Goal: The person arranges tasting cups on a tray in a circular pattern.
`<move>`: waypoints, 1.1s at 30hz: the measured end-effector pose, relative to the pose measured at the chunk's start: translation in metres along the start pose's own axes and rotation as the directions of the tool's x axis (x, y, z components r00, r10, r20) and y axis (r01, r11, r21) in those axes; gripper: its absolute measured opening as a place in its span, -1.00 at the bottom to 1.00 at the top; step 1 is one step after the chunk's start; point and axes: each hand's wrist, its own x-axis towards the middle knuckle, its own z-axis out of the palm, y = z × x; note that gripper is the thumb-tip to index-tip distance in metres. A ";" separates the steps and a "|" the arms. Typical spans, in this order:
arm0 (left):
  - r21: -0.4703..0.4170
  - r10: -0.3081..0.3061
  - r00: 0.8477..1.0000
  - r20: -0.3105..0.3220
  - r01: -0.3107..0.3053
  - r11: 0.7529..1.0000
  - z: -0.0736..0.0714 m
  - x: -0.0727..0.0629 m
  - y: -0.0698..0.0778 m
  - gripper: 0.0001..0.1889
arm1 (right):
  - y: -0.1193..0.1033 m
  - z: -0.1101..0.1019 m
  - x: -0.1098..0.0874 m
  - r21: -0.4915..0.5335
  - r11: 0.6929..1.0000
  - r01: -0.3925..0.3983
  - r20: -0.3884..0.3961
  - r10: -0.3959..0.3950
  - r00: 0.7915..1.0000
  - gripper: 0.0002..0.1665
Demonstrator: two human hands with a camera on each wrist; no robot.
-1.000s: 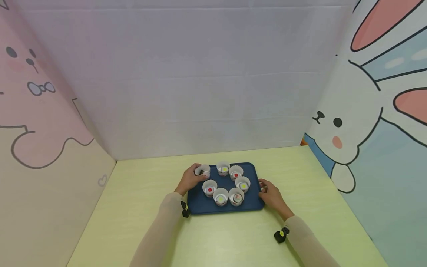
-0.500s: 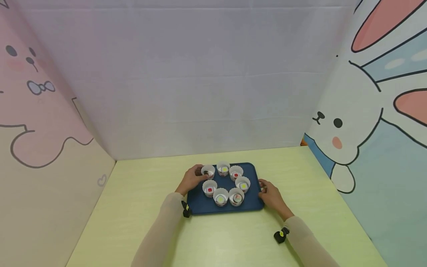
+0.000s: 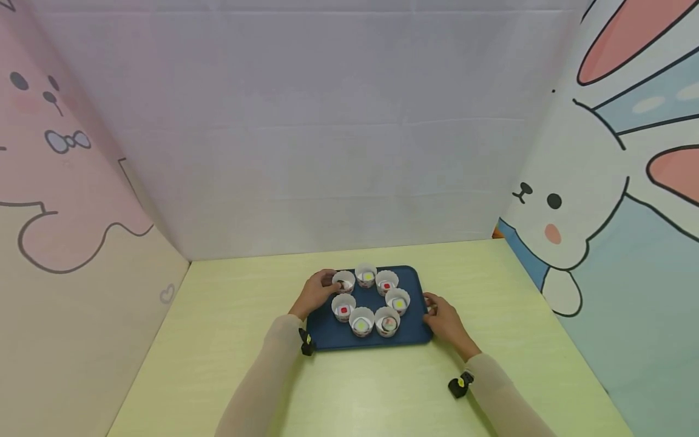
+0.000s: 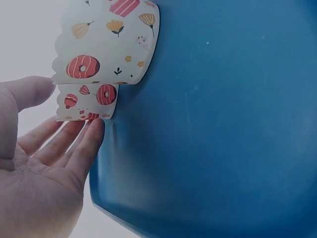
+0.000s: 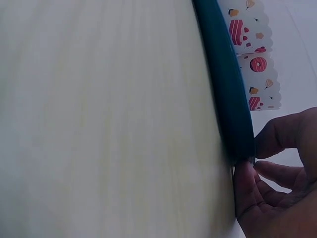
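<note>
A dark blue tray (image 3: 323, 335) lies on the table, bearing several white paper baking cups in a ring. My left hand (image 3: 317, 292) grips the baking cup (image 3: 344, 279) at the ring's back left, thumb on the near side and fingers around the far side. In the left wrist view this cup (image 4: 89, 101) shows a donut print, partly hidden by a nearer cup (image 4: 106, 44). Something dark lies inside it, too small to make out. My right hand (image 3: 445, 320) pinches the tray's right edge; the right wrist view shows its fingers at the rim (image 5: 225, 84).
The other cups hold small pieces: one with a red square (image 3: 343, 309), one with a yellow square (image 3: 397, 302), one with a roundish pale piece (image 3: 388, 322). A pale yellow table (image 3: 235, 303) surrounds the tray. A white backdrop (image 3: 327, 152) and printed side panels enclose it.
My left hand has moved the back-left cup to the right, in beside the neighbouring cups. My right hand and the tray have stayed in place.
</note>
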 end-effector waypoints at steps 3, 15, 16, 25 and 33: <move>0.004 -0.003 1.000 -0.003 0.003 1.000 0.000 -0.001 0.000 -0.54 | 0.000 0.001 0.000 0.000 1.000 0.000 0.003 0.000 1.000 -0.30; 0.021 0.018 1.000 0.008 -0.018 1.000 -0.004 -0.004 0.000 -0.57 | -0.004 0.002 0.001 -0.007 1.000 0.002 0.010 -0.002 1.000 -0.30; 0.024 0.023 1.000 0.008 -0.023 0.999 -0.005 -0.004 0.000 -0.56 | -0.004 0.001 0.002 -0.004 1.000 0.005 0.012 -0.005 1.000 -0.30; 0.006 0.064 0.998 0.002 -0.064 0.998 -0.013 -0.007 0.011 -0.53 | 0.003 -0.003 0.005 0.011 1.000 0.010 0.038 -0.010 0.999 -0.33; -0.019 0.129 0.992 -0.008 -0.130 0.991 -0.021 -0.014 0.027 -0.57 | 0.004 -0.012 0.006 0.046 0.999 0.003 0.041 -0.005 0.999 -0.38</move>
